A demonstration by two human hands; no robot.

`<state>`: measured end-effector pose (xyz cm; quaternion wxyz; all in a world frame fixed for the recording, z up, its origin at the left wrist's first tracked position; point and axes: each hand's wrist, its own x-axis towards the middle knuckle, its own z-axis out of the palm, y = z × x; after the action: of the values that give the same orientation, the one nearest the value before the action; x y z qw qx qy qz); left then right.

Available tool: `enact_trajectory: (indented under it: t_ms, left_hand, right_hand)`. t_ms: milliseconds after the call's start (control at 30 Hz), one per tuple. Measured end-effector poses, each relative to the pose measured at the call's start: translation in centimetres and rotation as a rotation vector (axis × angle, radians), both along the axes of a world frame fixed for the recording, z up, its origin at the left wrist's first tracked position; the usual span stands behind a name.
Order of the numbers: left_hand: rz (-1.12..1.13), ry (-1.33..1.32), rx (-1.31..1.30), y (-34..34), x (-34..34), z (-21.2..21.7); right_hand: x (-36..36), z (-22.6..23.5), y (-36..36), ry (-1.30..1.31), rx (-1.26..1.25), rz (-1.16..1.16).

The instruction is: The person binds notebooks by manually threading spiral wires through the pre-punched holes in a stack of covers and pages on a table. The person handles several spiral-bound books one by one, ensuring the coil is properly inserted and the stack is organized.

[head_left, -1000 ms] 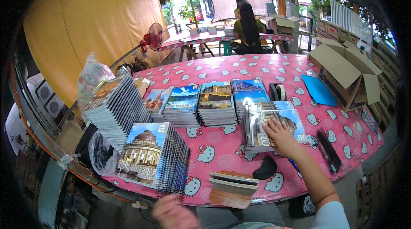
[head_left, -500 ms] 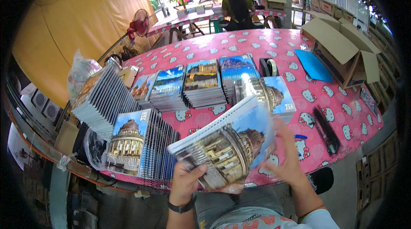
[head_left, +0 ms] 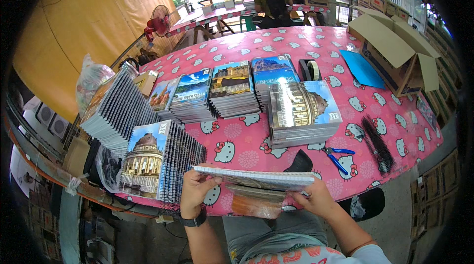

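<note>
Both my hands grip a small stack of notebook pages or a notebook (head_left: 259, 176), tipped nearly edge-on above the table's near edge. My left hand (head_left: 196, 190) closes on its left end; my right hand (head_left: 316, 197) closes on its right end. Its cover is mostly turned out of sight. Just under it is a brownish-orange, plastic-looking item (head_left: 256, 206), partly hidden. To the left stand spiral notebooks with a domed-building cover (head_left: 145, 162). Beyond my right hand lies a stack with the same cover (head_left: 303, 108). Blue-handled pliers (head_left: 340, 158) rest beside a dark object (head_left: 299, 161).
A pink patterned cloth (head_left: 237, 135) covers the table. Along the back stand notebook stacks (head_left: 232, 86); a taller pile (head_left: 118, 116) is at left. A tape dispenser (head_left: 310, 70), black binding coils (head_left: 377, 148), a blue sheet (head_left: 362, 69) and an open carton (head_left: 395, 51) lie right. A person (head_left: 272, 0) sits far off.
The held pages have turned from cover-up to nearly edge-on and level. My right hand, open beside them before, now grips their right end. The pliers and the stack behind are uncovered.
</note>
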<state>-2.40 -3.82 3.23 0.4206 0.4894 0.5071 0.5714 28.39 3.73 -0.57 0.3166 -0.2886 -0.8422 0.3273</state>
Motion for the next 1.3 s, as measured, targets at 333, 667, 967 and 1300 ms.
enact_trajectory:
  t_ms: [333,667,967,1300]
  left_hand:
    - [0.424,-0.174,0.204,0.4,2.9,-3.6]
    - [0.491,-0.22,0.322,1.9,5.3,-5.9]
    - [0.634,0.06,0.145,1.3,5.8,-2.6]
    - [0.245,1.103,0.11,1.6,15.7,0.0]
  right_hand:
    - [3.3,0.2,4.5,0.152,-0.133,-0.331]
    - [17.2,-7.5,14.9,-0.463,0.156,-1.039]
    - [17.8,-6.6,15.8,-0.409,0.254,-1.062]
    - [15.6,-1.3,14.1,-0.319,0.34,-1.048]
